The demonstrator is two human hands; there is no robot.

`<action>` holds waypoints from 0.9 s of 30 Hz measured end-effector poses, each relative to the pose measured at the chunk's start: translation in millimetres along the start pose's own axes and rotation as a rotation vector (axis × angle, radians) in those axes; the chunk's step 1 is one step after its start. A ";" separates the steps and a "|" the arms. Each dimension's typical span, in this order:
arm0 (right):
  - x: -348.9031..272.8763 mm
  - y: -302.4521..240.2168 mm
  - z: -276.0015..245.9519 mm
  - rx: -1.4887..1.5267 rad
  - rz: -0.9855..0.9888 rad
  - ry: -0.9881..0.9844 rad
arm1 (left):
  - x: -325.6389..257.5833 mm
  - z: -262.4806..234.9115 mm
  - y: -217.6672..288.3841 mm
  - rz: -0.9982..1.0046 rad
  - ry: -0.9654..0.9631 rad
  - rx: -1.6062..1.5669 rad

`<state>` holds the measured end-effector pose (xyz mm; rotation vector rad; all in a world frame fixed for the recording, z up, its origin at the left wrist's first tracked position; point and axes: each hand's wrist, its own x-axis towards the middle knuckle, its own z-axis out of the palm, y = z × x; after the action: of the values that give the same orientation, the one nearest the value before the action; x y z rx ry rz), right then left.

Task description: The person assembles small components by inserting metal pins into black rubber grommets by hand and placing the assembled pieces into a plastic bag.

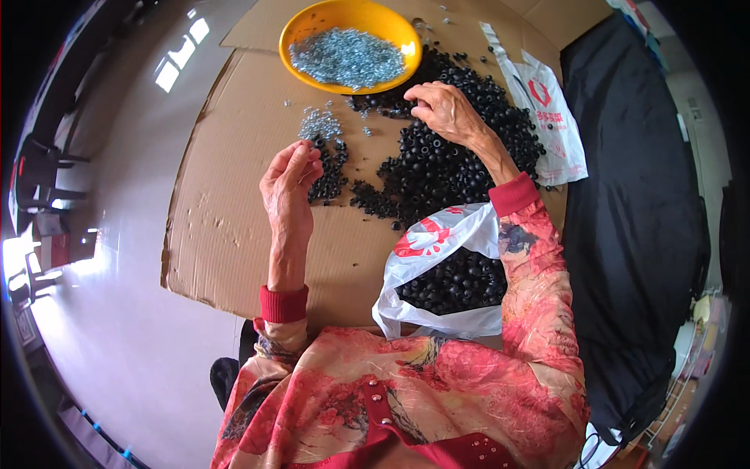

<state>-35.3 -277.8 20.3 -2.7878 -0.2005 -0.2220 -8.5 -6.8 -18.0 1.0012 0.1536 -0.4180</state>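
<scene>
My left hand (290, 187) is raised over the cardboard sheet (234, 203), fingertips pinched together on a small part I cannot make out. Just beyond it lie a small heap of black rubber rings (328, 176) and a scatter of silver metal pieces (320, 123). My right hand (444, 109) reaches over the large pile of black rings (453, 156), fingers curled down onto the pile's far edge. Whether it grips a ring is hidden. An orange bowl (312, 23) with silver metal pieces stands at the far end.
A white plastic bag (437, 242) full of black rings lies open near my lap. Another white bag (547, 109) lies flat at the right. Black cloth (633, 195) covers the right side. Pale glossy floor (117, 234) stretches to the left, with chairs at the far left.
</scene>
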 end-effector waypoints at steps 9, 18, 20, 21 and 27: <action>-3.2 -0.5 18.3 -0.119 -0.160 -0.088 | -15.2 21.1 -18.1 0.046 -0.180 0.190; -12.9 5.0 33.1 -0.193 -0.204 -0.216 | -31.6 35.7 -22.9 -0.037 -0.210 0.184; -11.6 6.5 37.9 -0.188 -0.145 -0.268 | -28.8 38.6 -11.6 0.033 -0.196 0.216; -12.9 8.1 39.5 -0.187 -0.133 -0.280 | -30.8 42.2 1.5 0.078 -0.209 0.226; 3.7 11.4 45.9 -0.071 -0.273 -0.162 | -38.7 67.7 72.3 0.554 -0.269 0.233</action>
<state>-23.9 -272.4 -25.4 -2.8425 -0.6260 -0.0679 -18.5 -19.5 87.0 1.1547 -0.4171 -0.0575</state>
